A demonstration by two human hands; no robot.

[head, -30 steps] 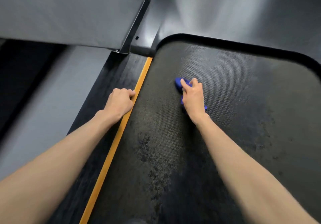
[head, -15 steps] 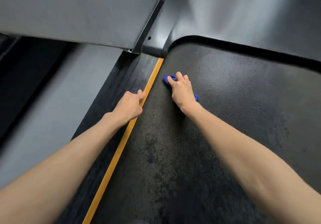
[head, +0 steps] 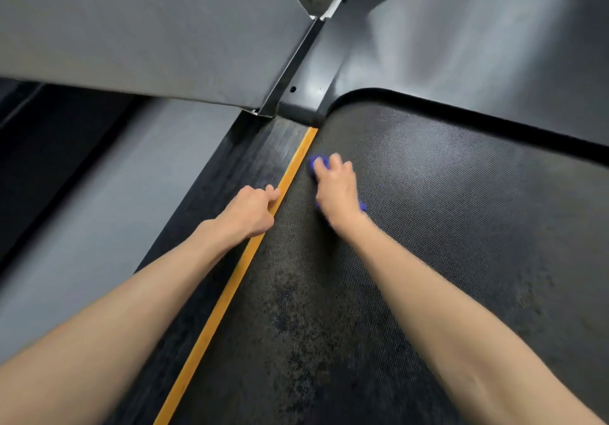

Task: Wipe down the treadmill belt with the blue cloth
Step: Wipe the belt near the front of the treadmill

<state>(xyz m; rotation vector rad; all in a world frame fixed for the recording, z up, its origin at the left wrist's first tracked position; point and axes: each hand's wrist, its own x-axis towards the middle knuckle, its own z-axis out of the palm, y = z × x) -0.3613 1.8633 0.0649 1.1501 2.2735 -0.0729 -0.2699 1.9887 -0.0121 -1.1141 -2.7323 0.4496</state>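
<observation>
The black textured treadmill belt (head: 445,226) fills the right and lower part of the head view. My right hand (head: 336,190) presses the blue cloth (head: 319,162) flat on the belt near its left edge; only small blue bits show past the fingertips and beside the wrist. My left hand (head: 250,210) rests curled on the orange strip (head: 230,286) and the dark side rail, with nothing visible in it.
The grey motor cover (head: 461,45) rises at the belt's far end. A grey upright panel (head: 148,29) stands at the upper left, above the dark side rail (head: 230,174) and a grey floor strip (head: 115,193). Dull smudges mark the belt (head: 296,309) near me.
My right hand has slid the blue cloth leftward across the belt toward the orange strip. The left hand stays on the strip; the view has shifted.
</observation>
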